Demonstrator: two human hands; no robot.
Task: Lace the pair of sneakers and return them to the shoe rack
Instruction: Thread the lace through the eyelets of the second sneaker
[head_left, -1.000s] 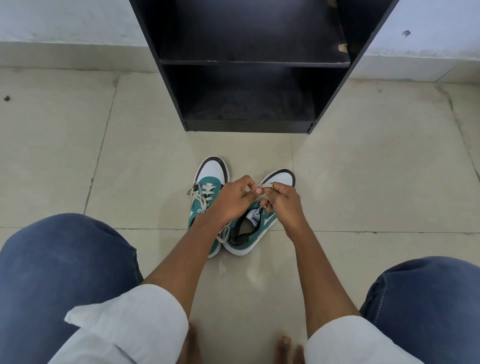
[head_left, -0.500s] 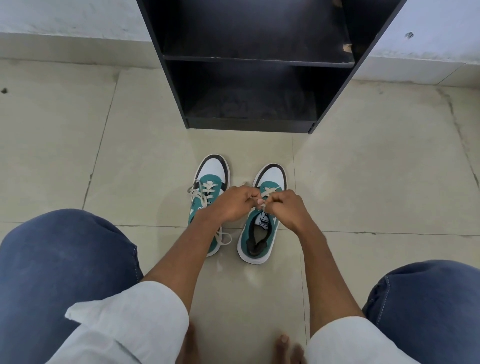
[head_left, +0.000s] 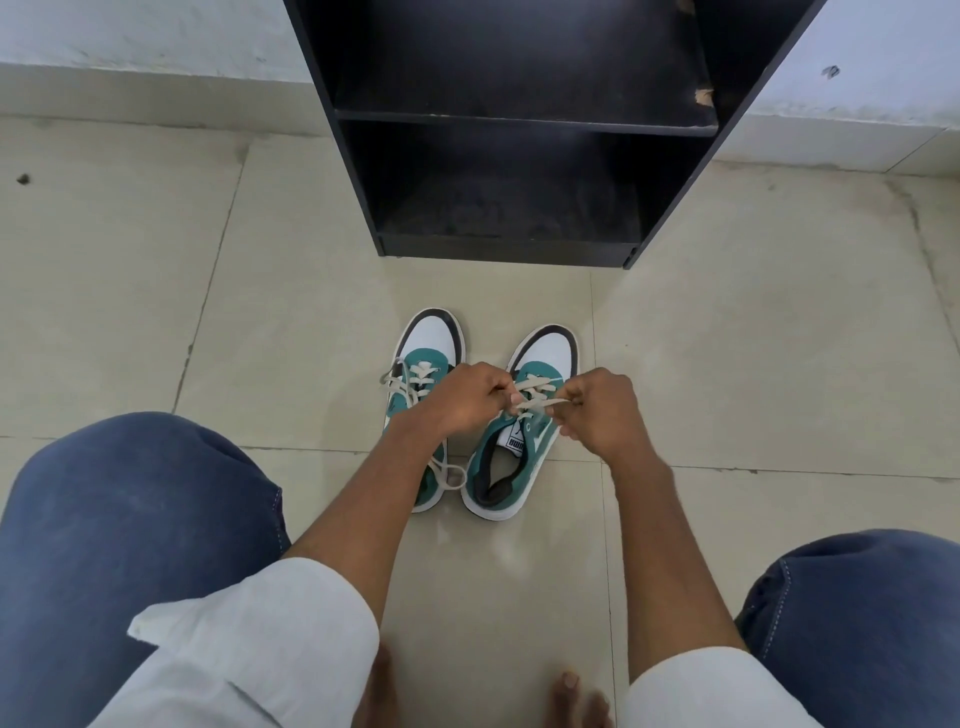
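The black shoe rack (head_left: 519, 130) stands against the wall, and both of its visible shelves are bare, with a chipped spot on the front edge of the upper one. On the tiled floor (head_left: 753, 364) just in front of the rack lie the two green and white sneakers, toes pointing toward it. The left sneaker (head_left: 426, 358) is already laced, its loose lace ends trailing beside it and looping near the heel, partly under the left forearm. The right sneaker (head_left: 519, 457) lies just beside it, heel collar open toward the person. The left hand (head_left: 462, 400) and the right hand (head_left: 602, 410) hover over the right sneaker's tongue, each with fingers (head_left: 514, 399) pinched closed on a strand of the cream lace (head_left: 540, 402), which runs taut between them across the eyelets. Compared with half a second ago, the hands have drawn apart, the right one shifting farther from the left sneaker, so more of the lace and the right sneaker's green vamp is exposed; the right sneaker's heel has also swung slightly toward the left sneaker. A second ago that sneaker lay more sharply angled, toe leaning away from its mate. Blue jeans (head_left: 130, 519) and white sleeves (head_left: 291, 623) frame the near side.
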